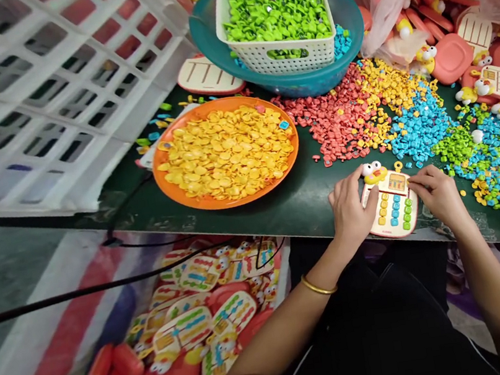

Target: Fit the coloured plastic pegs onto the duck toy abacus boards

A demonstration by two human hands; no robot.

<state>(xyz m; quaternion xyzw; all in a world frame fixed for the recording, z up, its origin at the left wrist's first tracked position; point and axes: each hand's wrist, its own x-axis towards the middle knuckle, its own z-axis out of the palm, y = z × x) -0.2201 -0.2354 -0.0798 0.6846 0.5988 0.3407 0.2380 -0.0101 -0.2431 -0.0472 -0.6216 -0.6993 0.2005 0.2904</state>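
A duck-head abacus toy (pixel 389 220) lies on the table's front edge, its cream face up. It carries rows of yellow, blue and green beads, a small orange window, and big white eyes above a yellow beak. My left hand (pixel 351 209) is closed on its left side, the thumb on the face and the fingers by the duck head. At the upper right edge, beside the window, my right hand (pixel 439 192) has its thumb and forefinger pinched on the toy. Whether a small bead sits between those fingertips cannot be seen.
Red beads (pixel 338 121), blue beads (pixel 421 124) and green beads (pixel 453 147) lie heaped behind the toy. An orange plate (pixel 170 190) holds yellow pieces. Behind it, a white basket (pixel 254 58) of green pieces stands in a teal basin (pixel 207 28). Several toys (pixel 181 329) fill a bag below.
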